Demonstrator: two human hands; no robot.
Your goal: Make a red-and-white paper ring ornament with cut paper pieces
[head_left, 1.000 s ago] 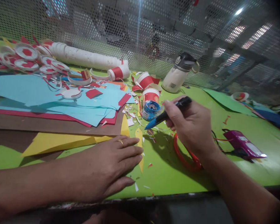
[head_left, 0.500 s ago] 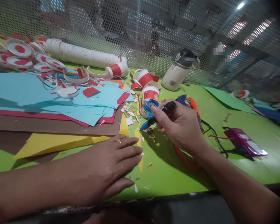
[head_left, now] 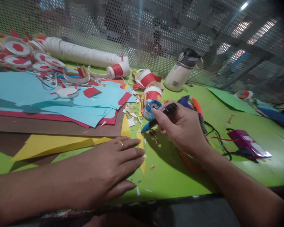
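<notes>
My left hand lies flat, fingers stretched out, with its fingertips on a narrow yellow paper strip. My right hand is closed round a black marker with a blue tip end. The marker slants down to the left, its tip at the top of the yellow strip; whether it touches the paper I cannot tell. A small dark dot shows on the strip near the tip. Just beyond the marker sits a small blue-labelled container, in front of a red and white paper cup.
Blue paper sheets lie stacked over red, brown and yellow ones at left. Behind them are cut cup bottoms and a long stack of white cups. A bottle stands at the back. A purple device with cables lies right.
The marker and my right hand have shifted very slightly left and down. My left hand stays in place on the yellow strip.
</notes>
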